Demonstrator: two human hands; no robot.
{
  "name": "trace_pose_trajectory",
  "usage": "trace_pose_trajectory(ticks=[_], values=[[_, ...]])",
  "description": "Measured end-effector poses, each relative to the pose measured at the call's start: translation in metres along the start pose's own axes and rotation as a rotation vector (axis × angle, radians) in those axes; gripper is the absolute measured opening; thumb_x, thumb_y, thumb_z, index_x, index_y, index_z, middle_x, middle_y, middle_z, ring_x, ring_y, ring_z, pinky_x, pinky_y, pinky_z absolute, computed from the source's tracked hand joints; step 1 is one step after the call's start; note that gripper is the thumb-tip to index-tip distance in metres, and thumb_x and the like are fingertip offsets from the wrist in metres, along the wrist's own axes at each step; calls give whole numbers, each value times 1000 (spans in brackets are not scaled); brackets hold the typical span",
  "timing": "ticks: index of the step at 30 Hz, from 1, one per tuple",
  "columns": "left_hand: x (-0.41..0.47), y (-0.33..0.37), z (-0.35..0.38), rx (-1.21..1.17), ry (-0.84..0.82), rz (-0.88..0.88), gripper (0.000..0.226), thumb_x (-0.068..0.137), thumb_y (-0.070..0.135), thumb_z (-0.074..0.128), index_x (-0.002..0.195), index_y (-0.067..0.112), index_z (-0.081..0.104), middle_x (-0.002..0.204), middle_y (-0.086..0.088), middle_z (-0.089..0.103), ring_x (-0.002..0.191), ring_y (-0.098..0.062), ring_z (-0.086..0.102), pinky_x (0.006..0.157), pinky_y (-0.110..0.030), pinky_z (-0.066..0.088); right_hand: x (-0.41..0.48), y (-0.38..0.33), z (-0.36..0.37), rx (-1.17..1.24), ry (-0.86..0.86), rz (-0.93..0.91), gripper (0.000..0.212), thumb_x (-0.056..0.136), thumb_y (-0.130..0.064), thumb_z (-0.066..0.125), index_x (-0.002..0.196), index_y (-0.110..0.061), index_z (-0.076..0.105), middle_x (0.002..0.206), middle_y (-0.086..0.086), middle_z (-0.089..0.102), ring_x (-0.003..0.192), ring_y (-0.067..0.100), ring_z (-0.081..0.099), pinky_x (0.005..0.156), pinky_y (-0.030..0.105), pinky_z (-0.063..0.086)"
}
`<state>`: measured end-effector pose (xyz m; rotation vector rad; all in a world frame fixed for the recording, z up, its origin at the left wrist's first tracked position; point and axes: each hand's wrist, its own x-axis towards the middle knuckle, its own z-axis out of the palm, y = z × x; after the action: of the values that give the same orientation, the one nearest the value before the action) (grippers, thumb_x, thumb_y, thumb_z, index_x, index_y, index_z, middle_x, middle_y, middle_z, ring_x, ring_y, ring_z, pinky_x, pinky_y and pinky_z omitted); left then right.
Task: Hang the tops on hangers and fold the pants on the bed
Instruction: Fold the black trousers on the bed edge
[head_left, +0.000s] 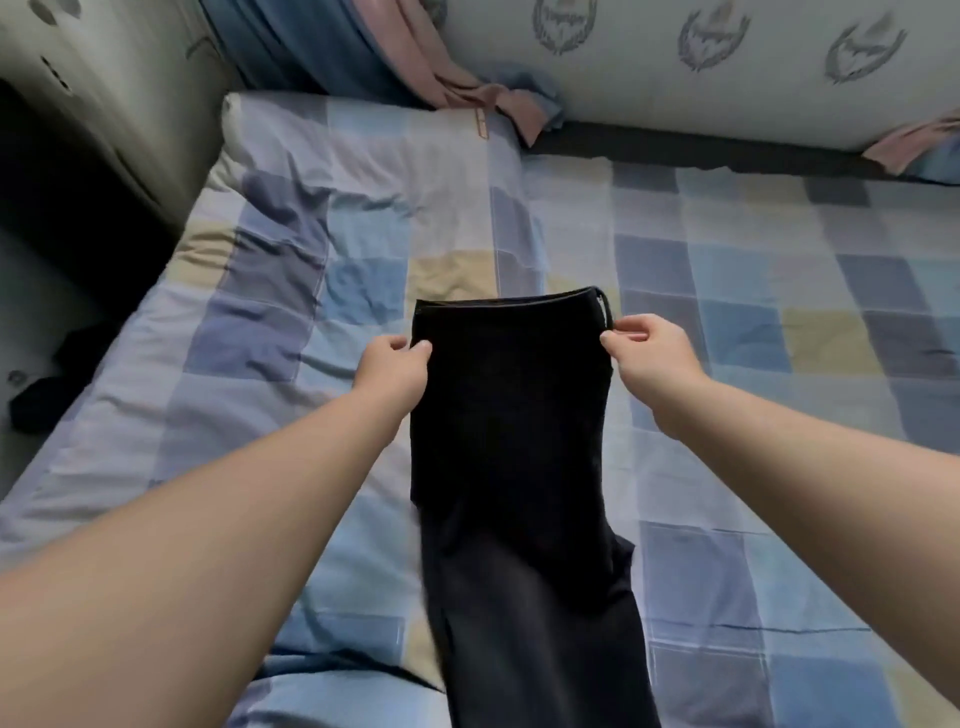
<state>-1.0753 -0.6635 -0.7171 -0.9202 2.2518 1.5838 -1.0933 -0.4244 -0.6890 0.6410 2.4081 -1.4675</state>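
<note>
Pants (509, 441) legs run back toward me between my forearms and out of view, so I can't tell whether the hems lie on the bed (779, 364) or hang off it. The waistband sits just beyond my fingertips, with the zipper (602, 306) at its right corner.

My left hand (392, 369) pinches the left edge just below the waistband. My right hand (649, 353) pinches the right edge beside the zipper. Both grips are thin, fingertips only.

My worry is that a pull on one side could slip the cloth from that pinch and skew the waistband. The legs seem stacked and slightly offset near me, so a fold from here may come out crooked. If the hems hang off, their weight could drag it all toward me. Outside my left hand the bedding is rumpled, which could crease whatever is laid there.
</note>
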Motion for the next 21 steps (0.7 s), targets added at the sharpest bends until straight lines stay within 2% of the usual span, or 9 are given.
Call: trace_pose_trajectory(ticks=[1,3,5,7,8,11,14,17,21], values=[[5,-12,6,34,5,-19,44,101,32,54,142,15,48,138,-5,54,117,-28,56,88,-31,41,3,14,7,-51,-3,10,42,100,-25,58,140,-16,50,136,5,55,111,23,56,82,29,45],[6,-40,19,85,-32,-14,52,100,30,57,147,15,42,145,-4,49,115,-23,53,88,-28,37,1,48,16,-123,-39,39,59,99,-31,58,153,-24,33,155,4,38,133,29,46,93,35,40],[-5,-75,31,164,-99,13,53,99,30,59,148,17,43,150,-4,47,124,-23,52,93,-26,38,-11,90,21,-185,-91,79,68,98,-37,57,157,-28,23,161,2,28,143,28,34,103,37,36],[-27,-109,40,266,-143,52,54,98,34,59,148,22,43,153,0,44,137,-20,45,105,-29,37,-29,129,23,-253,-150,93,73,98,-44,55,158,-30,17,165,-2,21,150,25,22,119,44,26],[-41,-125,43,312,-160,65,55,97,37,59,148,24,43,153,3,43,138,-19,43,110,-31,36,-40,147,21,-285,-175,99,75,97,-47,54,159,-30,15,165,-3,18,152,25,18,121,47,22],[-88,-161,51,396,-206,91,60,96,42,58,151,29,37,157,9,37,143,-16,34,117,-40,31,-74,183,10,-338,-231,118,72,98,-47,52,158,-31,17,164,-3,20,152,22,16,122,46,20],[-137,-184,55,426,-221,81,63,97,41,56,154,30,31,159,11,32,147,-16,26,119,-42,26,-111,208,-6,-375,-277,103,69,98,-46,52,158,-33,18,163,-2,23,152,21,17,121,45,22],[-195,-205,59,421,-232,30,62,98,40,55,154,30,31,159,9,31,146,-18,26,119,-43,27,-155,232,-27,-397,-318,127,72,98,-49,51,158,-34,15,166,-2,16,153,21,14,123,48,19],[-284,-242,70,389,-244,-14,62,98,39,55,154,28,30,159,6,33,146,-19,28,119,-40,28,-220,265,-59,-479,-369,97,72,98,-48,52,158,-31,17,166,-2,19,152,23,17,122,46,21]])
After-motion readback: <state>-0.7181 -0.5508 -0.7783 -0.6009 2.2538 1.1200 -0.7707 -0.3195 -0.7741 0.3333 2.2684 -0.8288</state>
